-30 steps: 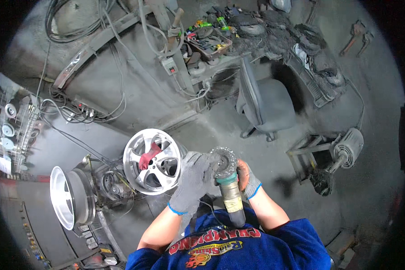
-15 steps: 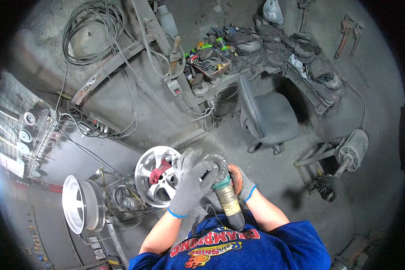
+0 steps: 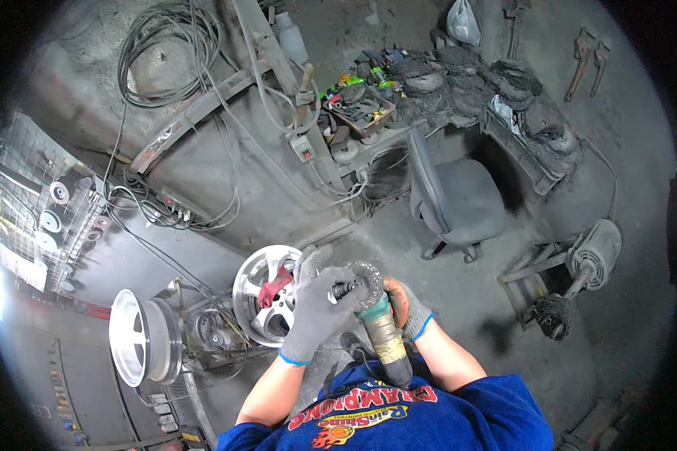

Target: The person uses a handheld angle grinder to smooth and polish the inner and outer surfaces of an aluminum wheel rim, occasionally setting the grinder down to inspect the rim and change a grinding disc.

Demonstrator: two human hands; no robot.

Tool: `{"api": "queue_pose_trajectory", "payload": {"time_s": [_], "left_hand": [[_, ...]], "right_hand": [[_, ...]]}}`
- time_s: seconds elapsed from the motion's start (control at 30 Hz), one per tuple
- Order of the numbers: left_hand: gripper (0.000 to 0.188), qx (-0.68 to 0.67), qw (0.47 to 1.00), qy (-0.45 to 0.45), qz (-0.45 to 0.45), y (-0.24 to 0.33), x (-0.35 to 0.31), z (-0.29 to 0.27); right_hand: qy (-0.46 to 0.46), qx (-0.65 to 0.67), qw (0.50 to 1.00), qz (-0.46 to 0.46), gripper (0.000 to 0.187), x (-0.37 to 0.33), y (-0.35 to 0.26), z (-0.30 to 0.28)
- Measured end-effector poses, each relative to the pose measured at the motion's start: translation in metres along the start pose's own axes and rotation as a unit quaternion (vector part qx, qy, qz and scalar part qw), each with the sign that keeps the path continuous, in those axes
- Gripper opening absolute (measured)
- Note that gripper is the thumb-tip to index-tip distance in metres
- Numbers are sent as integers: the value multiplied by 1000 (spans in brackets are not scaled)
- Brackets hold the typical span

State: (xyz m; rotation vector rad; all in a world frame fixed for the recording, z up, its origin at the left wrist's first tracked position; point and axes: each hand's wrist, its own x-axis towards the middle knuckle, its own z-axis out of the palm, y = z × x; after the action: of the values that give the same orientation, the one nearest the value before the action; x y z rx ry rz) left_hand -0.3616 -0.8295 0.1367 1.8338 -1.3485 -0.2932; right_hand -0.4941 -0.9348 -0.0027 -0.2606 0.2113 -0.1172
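An angle grinder [image 3: 387, 334] with a green head and yellow-taped body lies upright against my blue shirt. A rough, grey round guard or disc [image 3: 366, 286] sits at its head. My left hand [image 3: 316, 308], in a grey glove, closes its fingertips on a small dark fitting [image 3: 341, 289] at the grinder's head. On the other side, my gloved right hand [image 3: 417, 313] grips the grinder near its head; its fingers are partly hidden. An orange-brown curved piece [image 3: 397, 302] shows between that hand and the grinder. Left of my hands is a silver wheel rim [image 3: 242, 301] with a red cloth [image 3: 275, 287] on it.
Another wheel rim [image 3: 128, 342] stands further left. Ahead is a grey office chair [image 3: 466, 199] before a bench with a tool-filled tray [image 3: 357, 109]. A motor [image 3: 598, 252] on a stand is at right. Cables [image 3: 158, 255] run across the left, near discs on a wire rack [image 3: 49, 219].
My view has shifted slightly, so the surroundings sit a little further right and lower. Both hands keep their holds on the grinder, and the left fingers have moved slightly at the fitting.
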Motion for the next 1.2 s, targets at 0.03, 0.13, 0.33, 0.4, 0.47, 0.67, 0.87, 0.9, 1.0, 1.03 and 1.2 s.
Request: {"api": "queue_pose_trajectory", "payload": {"time_s": [0.03, 0.13, 0.33, 0.4, 0.47, 0.67, 0.87, 0.9, 1.0, 1.03, 1.2], "left_hand": [[30, 88, 996, -4, 20, -1, -2, 0], [29, 166, 985, -20, 51, -2, -4, -4], [23, 84, 995, -7, 53, -12, -7, -6], [20, 38, 999, 24, 20, 0, -6, -8], [20, 167, 984, 3, 55, 10, -7, -9], [27, 200, 973, -36, 106, 2, -8, -10], [42, 243, 961, -41, 123, 11, -8, -13], [39, 248, 957, -67, 131, 7, -11, -14], [35, 239, 961, -66, 124, 8, -7, -13], [34, 229, 967, -38, 105, 9, -6, -14], [31, 247, 956, -61, 148, 2, -7, -19]], "right_hand": [[15, -41, 999, -32, 31, 3, 4, 0], [38, -40, 998, -38, 37, 3, 5, 8], [60, -1, 998, -13, 39, 5, 6, 4], [55, 3, 998, -23, 38, 3, 4, 7], [8, -1, 1000, -9, 33, 0, 2, 8], [16, -12, 999, -31, 30, 2, 5, 6], [24, -31, 999, -35, 29, -3, 1, 17], [27, -22, 999, -32, 29, 1, 5, 8], [33, -17, 999, -36, 29, 4, 6, -1], [31, -18, 999, -34, 29, 4, 6, -1], [8, -23, 1000, -17, 30, 5, 2, 12]]}}
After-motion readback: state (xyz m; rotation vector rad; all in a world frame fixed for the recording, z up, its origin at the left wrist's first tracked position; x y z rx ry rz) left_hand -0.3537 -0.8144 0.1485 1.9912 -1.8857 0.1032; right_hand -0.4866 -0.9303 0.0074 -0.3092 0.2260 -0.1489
